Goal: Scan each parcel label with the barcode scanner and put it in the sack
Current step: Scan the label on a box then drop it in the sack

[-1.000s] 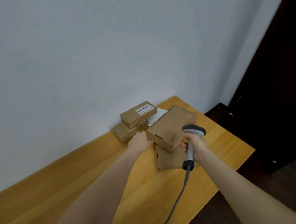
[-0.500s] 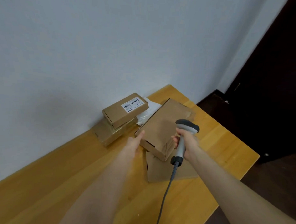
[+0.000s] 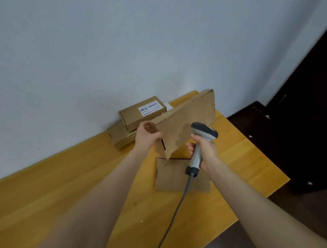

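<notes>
The left hand (image 3: 147, 137) grips the tilted cardboard parcel (image 3: 189, 115) by its near left edge, holding it up off the tabletop (image 3: 64, 185), steeply slanted. The right hand (image 3: 206, 151) is closed around the handle of the barcode scanner (image 3: 205, 131), which is just in front of the parcel's brown face.

The main risk is a failed scan. No label shows on the face turned this way, so the scanner may have nothing to read until the parcel is turned. The grip is another weak point. One hand holds a broad box at one edge, so it could swing or slip while being rotated. The scanner's cable (image 3: 174, 213) trails across the flat cardboard box (image 3: 175, 180) lying below and could drag it if pulled.

All the boxes look closed, so their contents cannot be seen. By the wall, a box with a white "12V4A" label (image 3: 150, 108) sits on top of another brown box (image 3: 121, 137). The sack is not in view, so whether it holds anything cannot be told.
</notes>
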`<state>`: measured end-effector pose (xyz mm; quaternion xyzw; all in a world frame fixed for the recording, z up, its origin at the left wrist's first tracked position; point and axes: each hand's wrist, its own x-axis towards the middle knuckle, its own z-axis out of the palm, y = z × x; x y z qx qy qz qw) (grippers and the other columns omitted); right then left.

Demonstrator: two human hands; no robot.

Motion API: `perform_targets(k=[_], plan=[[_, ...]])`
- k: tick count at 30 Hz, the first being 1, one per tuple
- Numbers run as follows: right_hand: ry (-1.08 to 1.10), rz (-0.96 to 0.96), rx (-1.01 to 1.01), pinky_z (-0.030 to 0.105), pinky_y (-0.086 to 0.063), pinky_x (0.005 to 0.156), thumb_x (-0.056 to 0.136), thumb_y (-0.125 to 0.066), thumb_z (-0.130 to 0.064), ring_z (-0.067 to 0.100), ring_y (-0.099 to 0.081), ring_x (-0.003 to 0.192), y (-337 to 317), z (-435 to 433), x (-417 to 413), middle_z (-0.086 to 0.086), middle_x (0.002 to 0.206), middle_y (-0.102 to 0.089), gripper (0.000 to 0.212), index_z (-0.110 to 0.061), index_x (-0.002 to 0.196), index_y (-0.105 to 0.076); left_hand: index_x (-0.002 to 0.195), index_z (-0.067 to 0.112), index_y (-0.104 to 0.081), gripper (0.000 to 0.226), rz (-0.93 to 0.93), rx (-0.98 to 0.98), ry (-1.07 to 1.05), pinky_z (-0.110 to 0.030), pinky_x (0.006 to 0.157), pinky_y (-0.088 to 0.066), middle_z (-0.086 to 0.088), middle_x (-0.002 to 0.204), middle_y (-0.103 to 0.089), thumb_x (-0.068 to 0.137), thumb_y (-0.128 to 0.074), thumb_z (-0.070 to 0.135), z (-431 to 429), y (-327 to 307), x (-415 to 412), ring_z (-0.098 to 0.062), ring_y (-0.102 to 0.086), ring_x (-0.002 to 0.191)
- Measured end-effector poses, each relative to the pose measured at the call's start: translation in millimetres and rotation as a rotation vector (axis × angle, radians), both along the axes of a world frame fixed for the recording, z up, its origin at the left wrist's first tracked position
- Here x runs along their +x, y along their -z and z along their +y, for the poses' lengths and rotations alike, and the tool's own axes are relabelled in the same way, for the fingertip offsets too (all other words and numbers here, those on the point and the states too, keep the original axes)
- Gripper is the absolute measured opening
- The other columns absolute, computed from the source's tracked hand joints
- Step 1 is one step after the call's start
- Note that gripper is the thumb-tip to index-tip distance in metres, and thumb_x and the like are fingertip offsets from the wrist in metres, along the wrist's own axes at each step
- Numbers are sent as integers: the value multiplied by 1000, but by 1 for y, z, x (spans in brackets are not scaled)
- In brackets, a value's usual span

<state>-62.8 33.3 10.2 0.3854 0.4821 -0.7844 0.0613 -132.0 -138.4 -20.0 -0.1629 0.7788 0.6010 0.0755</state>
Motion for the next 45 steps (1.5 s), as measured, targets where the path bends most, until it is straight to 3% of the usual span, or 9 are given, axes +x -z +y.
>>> perform_targets(k=[7, 12, 17, 24, 27, 35, 39, 42, 45], plan=[[-73, 113, -55, 23, -51, 51, 86, -71, -15, 13, -61, 53, -28, -16, 27, 9, 65, -68, 12, -5, 89, -65, 123, 13, -53, 59, 545, -871, 380, -35, 85, -51, -10, 123, -49, 69, -79, 11, -44, -44, 62, -27, -49, 113], [-103, 71, -85, 23, -51, 52, 86, -72, -14, 14, -62, 54, -18, -27, 45, 12, 73, -68, 13, -4, 90, -65, 131, 18, -47, 49, 301, -1213, 650, -27, 86, -49, -5, 135, -42, 86, -64, 15, -76, -17, 113, -22, -44, 123], [-121, 2, -48, 25, -53, 56, 85, -73, -14, 16, -63, 59, 0, -36, 53, 13, 75, -69, 15, -4, 91, -66, 132, 21, -46, 46, 114, -990, 396, -19, 74, -44, -1, 135, -42, 89, -60, 16, -92, 8, 115, -12, -51, 99], [-138, -34, 30, 25, -56, 56, 82, -76, -14, 18, -65, 72, 20, -47, 43, 10, 87, -67, 27, -3, 104, -64, 144, 12, -34, 67, -109, -619, 69, -34, 97, -42, -11, 145, -35, 88, -66, 30, -92, 25, 75, -26, -47, 125], [-164, -34, 17, 31, -59, 64, 81, -76, -14, 20, -63, 85, 26, -58, 34, 9, 97, -64, 32, -8, 108, -60, 147, 10, -29, 75, -128, -667, 127, -38, 104, -38, -13, 149, -32, 87, -66, 36, -99, 38, 53, -29, -40, 132], [-290, -61, -56, 48, -56, 88, 81, -76, -13, 22, -61, 90, 58, -96, 26, 8, 96, -62, 24, -13, 100, -61, 146, 7, -29, 93, -263, -931, 442, -46, 106, -38, -16, 150, -32, 82, -52, 70, -124, 84, 3, -33, -35, 134], [-326, -62, -26, 47, -55, 90, 81, -77, -16, 23, -61, 91, 66, -107, 26, 10, 99, -64, 23, -14, 98, -62, 149, 15, -27, 103, -294, -1071, 498, -47, 107, -33, -12, 152, -32, 74, -47, 82, -129, 86, -3, -34, -29, 138], [-315, -59, -10, 48, -54, 91, 82, -75, -15, 24, -60, 83, 65, -105, 27, 9, 92, -62, 19, -13, 95, -61, 143, 22, -40, 85, -285, -1034, 471, -45, 104, -35, -10, 144, -44, 80, -40, 79, -133, 81, -1, -34, -34, 133], [-283, -77, -24, 47, -55, 89, 81, -76, -16, 30, -62, 91, 63, -100, 32, 12, 100, -63, 29, -10, 105, -61, 132, 19, -53, 56, -197, -780, 333, -39, 95, -43, -5, 131, -56, 92, -46, 59, -129, 69, 9, -28, -46, 123]])
